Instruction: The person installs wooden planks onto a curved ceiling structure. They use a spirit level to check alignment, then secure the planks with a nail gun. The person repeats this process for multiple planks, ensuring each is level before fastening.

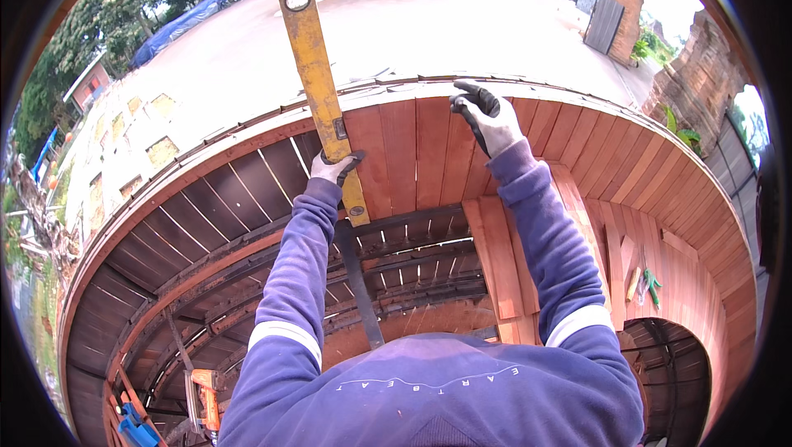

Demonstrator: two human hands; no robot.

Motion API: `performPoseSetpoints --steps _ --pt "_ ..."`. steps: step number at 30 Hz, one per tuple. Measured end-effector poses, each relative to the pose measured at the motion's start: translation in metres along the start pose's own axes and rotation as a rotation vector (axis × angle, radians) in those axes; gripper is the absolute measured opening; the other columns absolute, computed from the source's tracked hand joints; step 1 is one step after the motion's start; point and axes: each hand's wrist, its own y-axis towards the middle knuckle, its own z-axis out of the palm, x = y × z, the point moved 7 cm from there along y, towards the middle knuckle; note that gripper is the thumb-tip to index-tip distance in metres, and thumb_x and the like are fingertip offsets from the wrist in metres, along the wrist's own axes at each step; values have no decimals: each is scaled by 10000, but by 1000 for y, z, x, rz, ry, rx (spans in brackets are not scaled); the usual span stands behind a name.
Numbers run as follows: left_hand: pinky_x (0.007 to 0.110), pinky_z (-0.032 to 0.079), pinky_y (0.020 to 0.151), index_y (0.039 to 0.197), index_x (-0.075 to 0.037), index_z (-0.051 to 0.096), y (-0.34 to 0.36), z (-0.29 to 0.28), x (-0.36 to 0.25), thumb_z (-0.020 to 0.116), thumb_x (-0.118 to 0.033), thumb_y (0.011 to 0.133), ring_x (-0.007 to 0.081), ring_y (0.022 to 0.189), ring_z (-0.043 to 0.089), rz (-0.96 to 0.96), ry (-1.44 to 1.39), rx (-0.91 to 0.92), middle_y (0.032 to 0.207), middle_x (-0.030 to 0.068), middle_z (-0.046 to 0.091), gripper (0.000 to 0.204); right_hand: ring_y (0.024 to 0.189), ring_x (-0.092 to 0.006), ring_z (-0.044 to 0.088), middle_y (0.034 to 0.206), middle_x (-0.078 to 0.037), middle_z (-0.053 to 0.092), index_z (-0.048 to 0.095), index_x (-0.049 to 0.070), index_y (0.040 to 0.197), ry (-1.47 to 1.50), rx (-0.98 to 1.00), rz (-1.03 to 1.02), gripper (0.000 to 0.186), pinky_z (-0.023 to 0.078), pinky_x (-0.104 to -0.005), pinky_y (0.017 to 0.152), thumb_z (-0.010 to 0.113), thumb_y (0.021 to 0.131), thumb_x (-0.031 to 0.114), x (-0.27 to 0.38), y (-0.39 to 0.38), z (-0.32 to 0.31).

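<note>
A long yellow spirit level with worn paint lies across the curved edge of the wooden structure, its far end jutting past the rim. My left hand, in a white and black glove, is wrapped round its lower part, thumb to the right. Reddish planks run side by side to the right of the level. Gloved the same way, my right hand is raised by the rim over these planks. Its black-tipped fingers are bent and apart, with nothing visible in them.
Dark weathered planks with gaps line the left side over curved beams. An orange tool and a blue object are at lower left. A green-handled tool rests on the planks at right, above an arched opening.
</note>
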Motion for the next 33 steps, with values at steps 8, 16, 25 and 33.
performPoseSetpoints --steps 8,16,25,33 --pt "262 520 678 983 -8 627 -30 -32 0 787 -34 749 109 734 625 48 -155 -140 883 26 662 285 1009 -145 623 1074 -101 663 570 -34 1220 -474 -88 44 381 487 -264 909 661 859 47 47 -191 -59" --pt "322 530 833 1082 47 574 -164 -8 -77 622 78 811 192 906 656 198 -283 -122 1071 128 647 277 1345 -388 306 1461 -230 304 159 20 1497 -874 207 -286 1154 250 -481 1118 808 652 461 -1 -245 108" --pt "309 517 744 1017 -11 602 -259 -6 -75 717 -65 813 167 786 641 10 -349 -12 895 63 655 240 1259 -375 410 1346 -233 419 208 52 1492 -445 615 122 990 361 -402 1063 770 712 289 -67 -266 169" --pt "364 529 728 1058 -47 517 -272 -83 -79 653 -75 847 193 765 606 95 -671 -103 846 68 570 252 1202 -376 471 1382 -219 438 276 53 1469 -634 486 187 953 378 -428 1054 768 684 275 -57 -256 174"
